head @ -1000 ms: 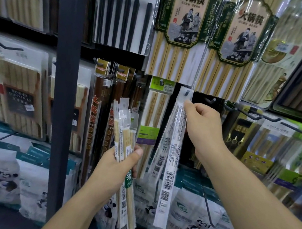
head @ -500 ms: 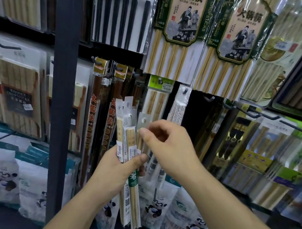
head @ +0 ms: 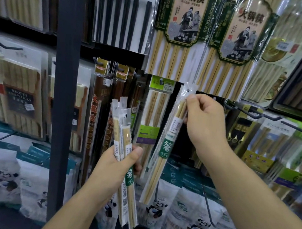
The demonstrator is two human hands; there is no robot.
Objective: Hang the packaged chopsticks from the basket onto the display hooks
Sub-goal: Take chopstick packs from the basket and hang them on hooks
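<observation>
Head view: right grip [head: 205, 125] pinches near-upright pack [head: 165, 150], header up; left grip [head: 118, 169] clasps bundle [head: 122, 129].

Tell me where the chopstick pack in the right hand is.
Centre of the head view: the single chopstick pack dangles, pinched near its top by the right hand, just right of the green-topped hanging pack.

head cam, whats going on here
A person is stocking a shop display of chopsticks. The right hand pinches a single pack near its top and holds its hang hole up at the rack. The left hand grips a bundle of packs lower down, not yet hung. Whether the single pack's hole is already on a hook cannot be told from this view.
</observation>
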